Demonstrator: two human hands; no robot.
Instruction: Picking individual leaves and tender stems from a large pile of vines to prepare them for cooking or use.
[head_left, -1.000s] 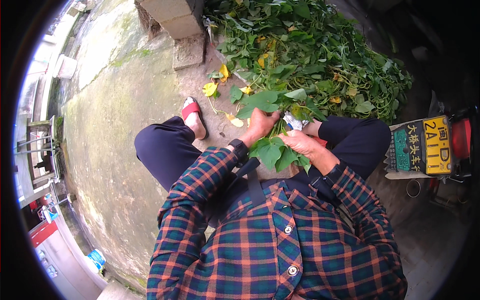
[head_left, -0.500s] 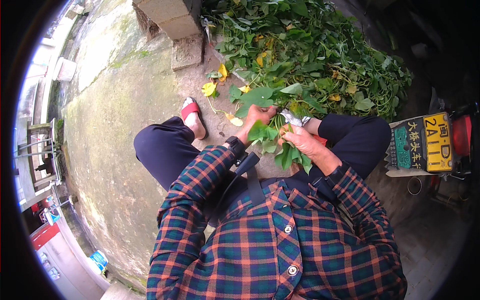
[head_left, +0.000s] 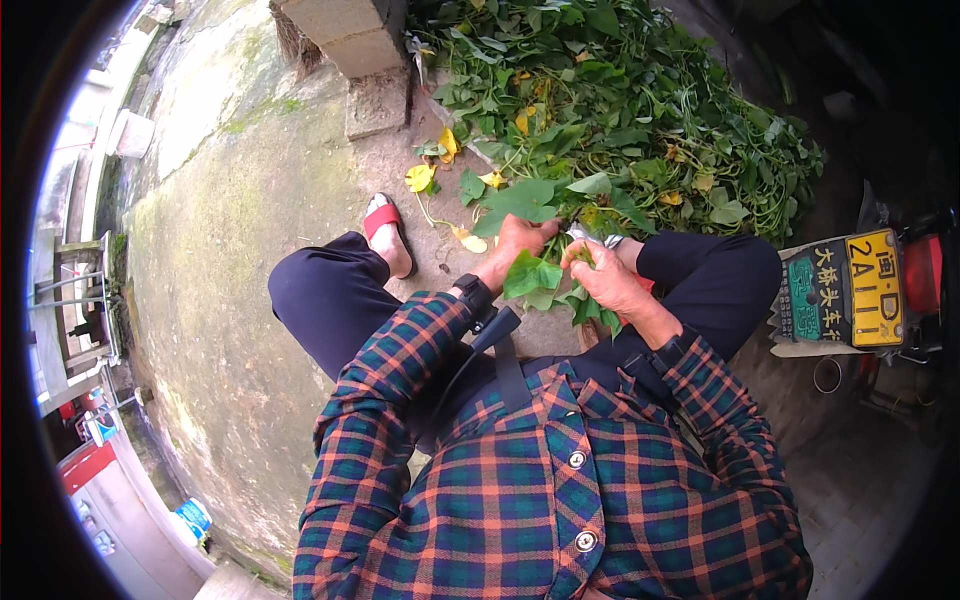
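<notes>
Between my knees, my left hand (head_left: 518, 243) is closed around green leafy stems (head_left: 533, 272), with heart-shaped leaves hanging below its fingers. Close beside it on the right, my right hand (head_left: 612, 282) pinches the stems too, its thumb and fingertips together. More leaves droop under the right palm. A broad green leaf (head_left: 520, 197) spreads just beyond my left hand. Past both hands lies a large heap of leafy vines (head_left: 630, 110), dotted with yellowed leaves. The exact spot where the fingers meet the stems is partly hidden by leaves.
Loose yellow leaves (head_left: 419, 178) lie on the concrete floor (head_left: 220, 280) near my left foot in a red-strapped sandal (head_left: 381, 217). A block pillar (head_left: 365, 60) stands at the far left of the heap. To the right is a vehicle's yellow plate (head_left: 875, 287).
My right hand has turned and risen slightly, with its fingers nearer my left hand. The leaves between the hands have shifted, and fewer show under my right hand.
</notes>
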